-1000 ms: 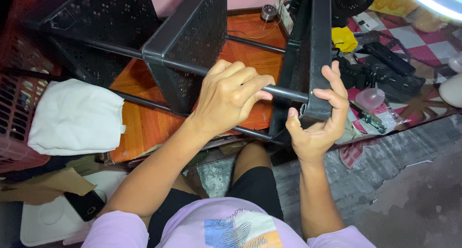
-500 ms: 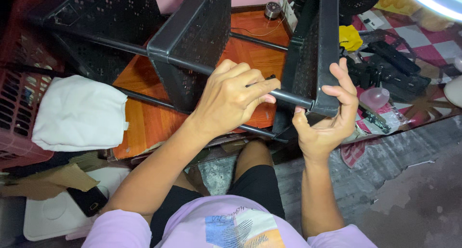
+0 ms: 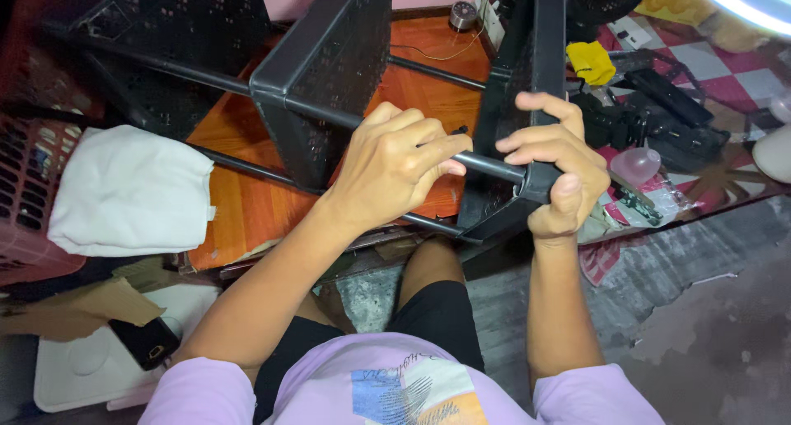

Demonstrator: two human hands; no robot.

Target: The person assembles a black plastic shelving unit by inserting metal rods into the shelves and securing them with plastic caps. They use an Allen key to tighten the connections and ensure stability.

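Left hand (image 3: 394,165) is wrapped around the black rod (image 3: 486,166) of a black plastic shelf rack (image 3: 329,79) lying on its side over the orange floor (image 3: 247,202). Right hand (image 3: 556,169) is clamped on the corner of the end panel (image 3: 527,70), right where the rod goes in. White cloth (image 3: 128,190) sits off to the left on a red basket (image 3: 25,202), pink balloon (image 3: 636,163) to the right.
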